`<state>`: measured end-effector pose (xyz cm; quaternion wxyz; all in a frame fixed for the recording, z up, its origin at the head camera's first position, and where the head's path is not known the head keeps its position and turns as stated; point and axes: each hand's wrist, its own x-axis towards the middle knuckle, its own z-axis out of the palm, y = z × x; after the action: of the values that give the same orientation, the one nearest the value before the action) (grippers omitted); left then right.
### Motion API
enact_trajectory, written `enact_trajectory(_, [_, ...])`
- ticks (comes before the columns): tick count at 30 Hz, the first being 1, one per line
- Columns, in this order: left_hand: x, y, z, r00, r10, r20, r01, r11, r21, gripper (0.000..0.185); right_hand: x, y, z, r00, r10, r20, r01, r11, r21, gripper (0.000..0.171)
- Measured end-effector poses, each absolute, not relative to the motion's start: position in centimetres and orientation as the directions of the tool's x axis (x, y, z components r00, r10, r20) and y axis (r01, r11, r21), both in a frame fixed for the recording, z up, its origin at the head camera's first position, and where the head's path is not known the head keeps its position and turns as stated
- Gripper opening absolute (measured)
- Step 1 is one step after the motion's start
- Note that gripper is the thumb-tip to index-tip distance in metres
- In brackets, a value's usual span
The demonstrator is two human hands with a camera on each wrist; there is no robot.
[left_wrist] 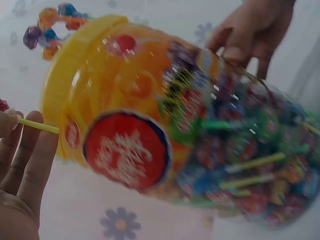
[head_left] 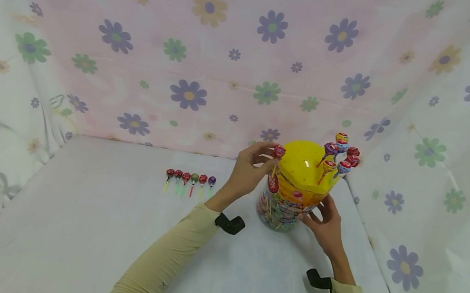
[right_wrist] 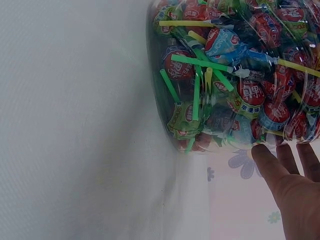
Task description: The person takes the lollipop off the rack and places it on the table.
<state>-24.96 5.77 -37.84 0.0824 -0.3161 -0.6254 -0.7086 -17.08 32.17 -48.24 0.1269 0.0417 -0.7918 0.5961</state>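
My left hand [head_left: 252, 165] pinches a red-wrapped lollipop [head_left: 279, 151] beside the left rim of a jar's yellow lid [head_left: 302, 160]. Its yellow stick [left_wrist: 37, 124] points toward the lid in the left wrist view. The big clear jar [head_left: 282, 208], packed with wrapped lollipops, stands upright on the table. Several lollipops [head_left: 329, 166] stick up from the right part of the lid in a loose ring. On the jar's right side, low down, rest the fingertips of my right hand [head_left: 328, 228], its fingers [right_wrist: 272, 167] spread and fairly straight in the right wrist view.
Several lollipops [head_left: 190, 178] lie in a neat row on the white table [head_left: 95, 208], left of the jar, sticks toward me. A flower-printed curtain [head_left: 209, 67] hangs behind the table and along both sides.
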Motion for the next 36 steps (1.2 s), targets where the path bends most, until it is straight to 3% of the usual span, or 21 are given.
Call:
enact_trajectory(14, [-24.0,-0.7,-45.2,-0.920,0.255,0.298,0.283,-0.094,0.954,0.037,-17.0,32.1,-48.1,-0.961,0.082,0.265,-0.234,0.273,-0.933,0.087])
enact_trajectory(23, [-23.5,-4.7,-49.0,-0.965,0.176,0.194,0.202,0.027,0.979,0.034,-16.8,32.1,-48.1,-0.965,0.076,0.251,-0.221,0.279,-0.935,0.088])
enact_trajectory(36, [-23.2,-12.1,-49.6,-0.995,-0.047,0.092,0.080,0.208,0.975,0.036,-16.9,32.0,-48.2,-0.963,0.068,0.260,-0.230,0.295,-0.927,0.087])
